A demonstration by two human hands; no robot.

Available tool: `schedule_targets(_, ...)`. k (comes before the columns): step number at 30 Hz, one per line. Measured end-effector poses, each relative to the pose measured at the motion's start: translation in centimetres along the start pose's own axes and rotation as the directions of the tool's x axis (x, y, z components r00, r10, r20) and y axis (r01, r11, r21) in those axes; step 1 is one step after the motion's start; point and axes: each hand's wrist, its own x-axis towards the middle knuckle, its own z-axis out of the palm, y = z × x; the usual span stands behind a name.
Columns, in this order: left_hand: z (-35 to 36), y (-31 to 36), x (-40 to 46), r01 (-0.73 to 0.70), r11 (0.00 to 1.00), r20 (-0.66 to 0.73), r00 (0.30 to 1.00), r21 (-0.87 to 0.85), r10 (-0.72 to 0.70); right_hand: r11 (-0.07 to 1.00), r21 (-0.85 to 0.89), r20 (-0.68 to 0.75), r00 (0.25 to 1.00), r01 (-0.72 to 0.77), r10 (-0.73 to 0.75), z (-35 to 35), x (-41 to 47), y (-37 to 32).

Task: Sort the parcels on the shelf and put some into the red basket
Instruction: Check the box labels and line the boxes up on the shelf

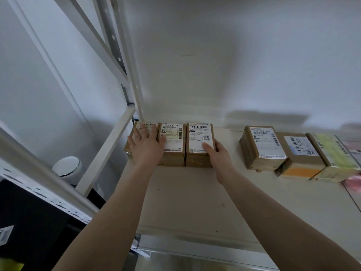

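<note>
On white shelf, three brown parcels side by side at back left. Left hand flat on leftmost parcel, fingers spread. Right hand grips right parcel, thumb on label. Three more parcels well apart, far right.

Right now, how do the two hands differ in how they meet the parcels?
The left hand lies flat, fingers spread, on top of the leftmost parcel; the right hand grips the third parcel at its near right corner, thumb on the label. Both touch the same row of brown boxes on the shelf.
</note>
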Motion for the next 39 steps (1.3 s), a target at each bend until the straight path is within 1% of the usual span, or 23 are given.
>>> schedule_targets(2,0.1,0.4,-0.4,-0.008,1.000,-0.005,1.000,-0.003,0.008,0.998,0.070,-0.022,1.000,0.010,-0.008,-0.2,-0.2,0.3)
schedule_targets(6,0.5,1.7,-1.1,-0.022,0.999,-0.017,1.000,-0.023,0.022,0.993,0.120,-0.059,0.998,0.018,-0.011,-1.3,-0.6,0.6)
schedule_targets(14,1.0,2.5,-1.1,-0.036,0.999,-0.020,0.999,-0.012,0.036,0.998,0.055,-0.056,0.998,-0.009,0.012,-2.1,-1.0,0.3)
schedule_targets(17,0.7,2.6,-1.2,-0.034,0.998,-0.054,0.998,-0.046,0.031,0.995,0.056,-0.074,0.993,-0.084,0.088,-2.6,-1.5,-0.2)
schedule_targets(20,-0.3,3.5,-1.6,-0.080,0.987,-0.162,0.985,-0.136,0.057,0.976,0.123,-0.107,0.975,-0.181,0.194,-4.1,-2.4,-0.2)
schedule_targets(23,-1.5,6.8,-2.8,-0.217,0.914,-0.217,0.965,-0.343,0.147,0.936,0.245,-0.173,0.939,-0.252,0.298,-6.7,-3.6,0.7)
schedule_targets(26,-1.4,11.8,-5.3,-0.357,0.780,-0.218,0.934,-0.514,0.284,0.873,0.391,-0.231,0.887,-0.291,0.399,-9.6,-4.3,1.4)
schedule_targets(28,-0.8,15.3,-7.2,-0.392,0.670,-0.176,0.913,-0.631,0.368,0.854,0.429,-0.265,0.863,-0.294,0.430,-11.2,-4.3,1.5)
schedule_targets(29,-0.1,16.9,-8.0,-0.373,0.626,-0.126,0.907,-0.685,0.402,0.853,0.435,-0.277,0.858,-0.289,0.432,-11.9,-4.1,1.5)
schedule_targets(30,0.8,18.3,-8.5,-0.348,0.606,-0.070,0.899,-0.715,0.433,0.848,0.448,-0.282,0.856,-0.283,0.434,-12.4,-3.9,1.4)
schedule_targets(32,3.1,20.8,-8.9,-0.304,0.618,0.022,0.887,-0.725,0.462,0.831,0.478,-0.264,0.855,-0.285,0.446,-13.3,-3.6,1.3)
schedule_targets(33,4.1,21.8,-9.0,-0.266,0.629,0.065,0.890,-0.731,0.452,0.822,0.488,-0.247,0.858,-0.293,0.451,-13.7,-3.4,1.2)
schedule_targets(36,6.2,23.7,-8.4,-0.050,0.653,0.220,0.920,-0.756,0.325,0.809,0.494,-0.236,0.846,-0.319,0.478,-14.5,-2.8,1.1)
schedule_targets(38,6.9,24.5,-8.0,0.112,0.622,0.328,0.912,-0.775,0.245,0.800,0.502,-0.236,0.838,-0.328,0.491,-15.1,-2.5,1.0)
schedule_targets(39,7.2,24.8,-7.9,0.175,0.589,0.365,0.904,-0.789,0.221,0.795,0.512,-0.232,0.838,-0.326,0.493,-15.3,-2.3,0.9)
